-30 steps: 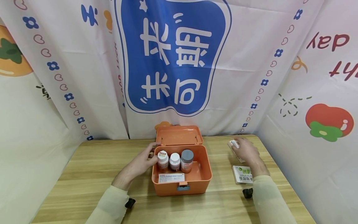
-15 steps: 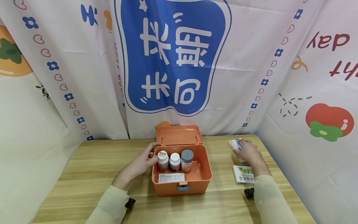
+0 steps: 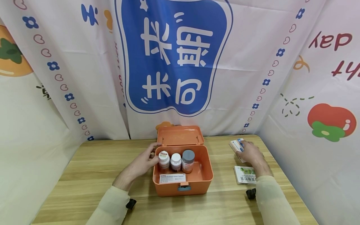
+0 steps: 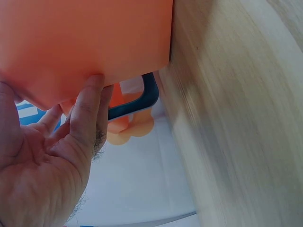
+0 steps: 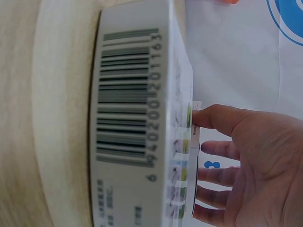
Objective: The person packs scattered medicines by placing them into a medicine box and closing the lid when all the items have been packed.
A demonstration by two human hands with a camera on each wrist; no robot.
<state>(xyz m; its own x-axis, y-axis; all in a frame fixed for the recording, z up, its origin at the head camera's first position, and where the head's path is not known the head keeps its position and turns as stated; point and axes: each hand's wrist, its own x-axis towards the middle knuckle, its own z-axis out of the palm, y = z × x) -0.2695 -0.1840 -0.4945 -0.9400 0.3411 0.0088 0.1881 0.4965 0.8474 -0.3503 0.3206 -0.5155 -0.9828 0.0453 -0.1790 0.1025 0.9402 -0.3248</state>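
Observation:
An orange medicine box [image 3: 183,188] stands in the middle of the table with its lid [image 3: 180,136] tipped back. Inside are two white-capped bottles [image 3: 176,162], a grey-capped bottle [image 3: 188,161] and a flat white carton [image 3: 172,178] by the front wall. My left hand [image 3: 144,161] touches the box's back left corner, its thumb at the left rim and its fingertips against the outer side. At the back right, my right hand [image 3: 250,155] holds a white and blue medicine carton [image 3: 237,145] lying on the table. In the right wrist view its fingertips meet the carton's edge.
A white and green carton [image 3: 244,175] lies below my right hand; its barcode side [image 5: 128,104] fills much of the right wrist view. The dark handle [image 4: 147,97] shows behind the orange box. A printed curtain [image 3: 174,78] hangs behind the wooden table [image 3: 107,156].
My right hand has shifted slightly right, showing more of the blue part of the carton under it. In the last half second it has barely moved. My left hand keeps its place.

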